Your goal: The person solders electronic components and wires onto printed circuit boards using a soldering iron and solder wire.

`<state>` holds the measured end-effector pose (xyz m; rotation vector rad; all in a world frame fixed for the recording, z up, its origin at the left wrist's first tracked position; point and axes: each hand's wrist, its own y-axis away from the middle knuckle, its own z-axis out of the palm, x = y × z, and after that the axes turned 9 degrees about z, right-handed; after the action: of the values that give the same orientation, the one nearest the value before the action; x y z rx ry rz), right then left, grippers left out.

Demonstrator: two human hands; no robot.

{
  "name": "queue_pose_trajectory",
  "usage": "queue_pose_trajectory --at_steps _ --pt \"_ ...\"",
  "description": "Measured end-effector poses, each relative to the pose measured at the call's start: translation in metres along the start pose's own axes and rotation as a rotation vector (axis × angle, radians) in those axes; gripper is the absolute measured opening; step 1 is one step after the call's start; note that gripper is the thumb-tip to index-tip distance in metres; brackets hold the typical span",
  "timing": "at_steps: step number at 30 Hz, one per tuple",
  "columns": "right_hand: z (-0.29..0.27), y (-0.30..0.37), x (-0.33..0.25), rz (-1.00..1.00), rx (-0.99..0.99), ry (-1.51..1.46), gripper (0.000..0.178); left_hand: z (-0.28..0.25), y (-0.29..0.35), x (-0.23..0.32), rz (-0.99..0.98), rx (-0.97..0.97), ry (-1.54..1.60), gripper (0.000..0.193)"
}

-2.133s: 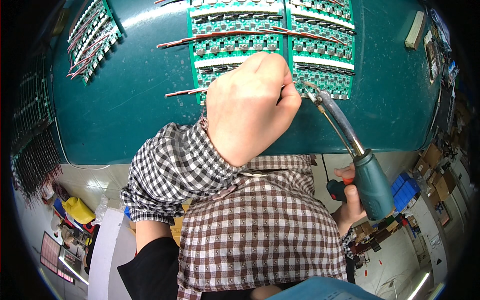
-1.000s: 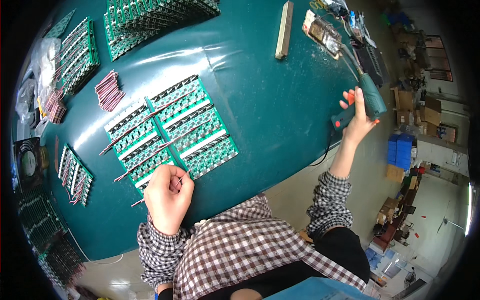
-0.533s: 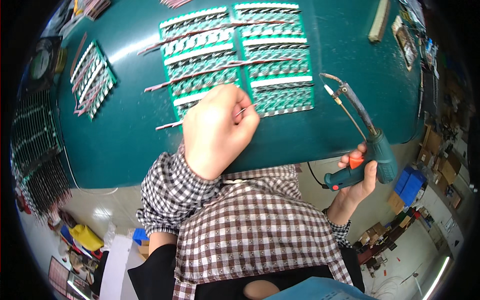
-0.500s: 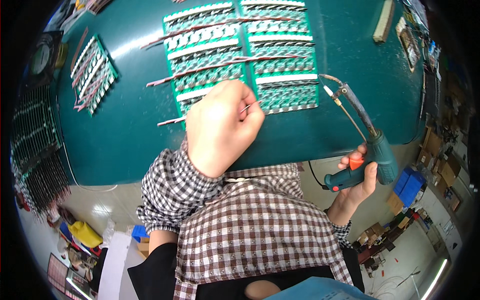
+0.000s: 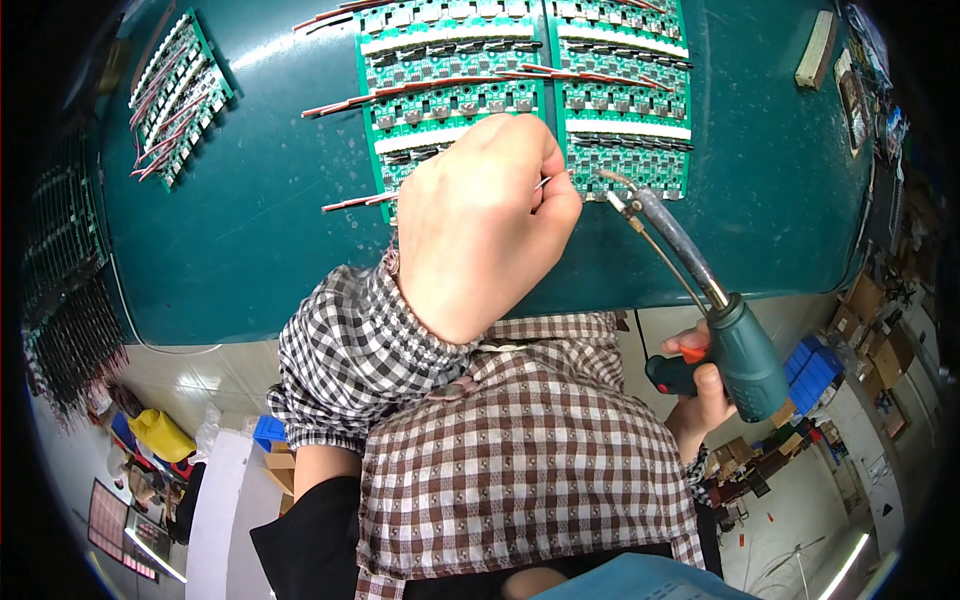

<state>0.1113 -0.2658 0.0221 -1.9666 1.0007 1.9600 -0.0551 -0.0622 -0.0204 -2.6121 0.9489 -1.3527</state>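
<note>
My left hand (image 5: 490, 225) is closed in a pinch on a thin red-and-white wire (image 5: 350, 204), over the near end of the left green circuit board panel (image 5: 450, 68). One end of that wire sticks out left past the panel's edge; a short piece shows at my fingertips. In my right hand (image 5: 712, 398) is a dark green soldering gun (image 5: 748, 365), fingers round its grip at the orange trigger. Its bent tip and thin feed tube point at the near edge of the right circuit board panel (image 5: 622, 108). Whether the tip touches the board, I cannot tell.
More paired wires (image 5: 400, 92) lie across both panels. A smaller board with wires (image 5: 180, 100) sits at the far left of the green table (image 5: 270, 270). A pale block (image 5: 816, 50) lies at the far right. Blue bins (image 5: 812, 370) and cartons stand below, right.
My right hand has brought the soldering gun left, so its tip now reaches the right panel's near edge. The view has shifted; my left hand keeps its pinch on the wire.
</note>
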Motion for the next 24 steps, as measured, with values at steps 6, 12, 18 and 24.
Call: queue_pose_trajectory --at_steps 6,12,18,24 --pt "-0.004 0.002 0.005 0.008 -0.003 0.118 0.063 -0.001 0.001 0.001 -0.020 0.001 0.006 0.013" --pt "-0.005 0.007 0.009 0.051 0.029 0.203 0.078 0.000 0.001 0.001 -0.027 0.003 -0.005 0.013" --pt "-0.006 0.006 0.011 0.020 0.026 0.290 0.077 -0.001 0.002 0.002 -0.049 -0.018 -0.003 0.013" --pt "-0.003 0.005 0.006 0.016 0.036 0.301 0.075 -0.002 0.002 0.003 -0.057 -0.027 0.005 0.013"
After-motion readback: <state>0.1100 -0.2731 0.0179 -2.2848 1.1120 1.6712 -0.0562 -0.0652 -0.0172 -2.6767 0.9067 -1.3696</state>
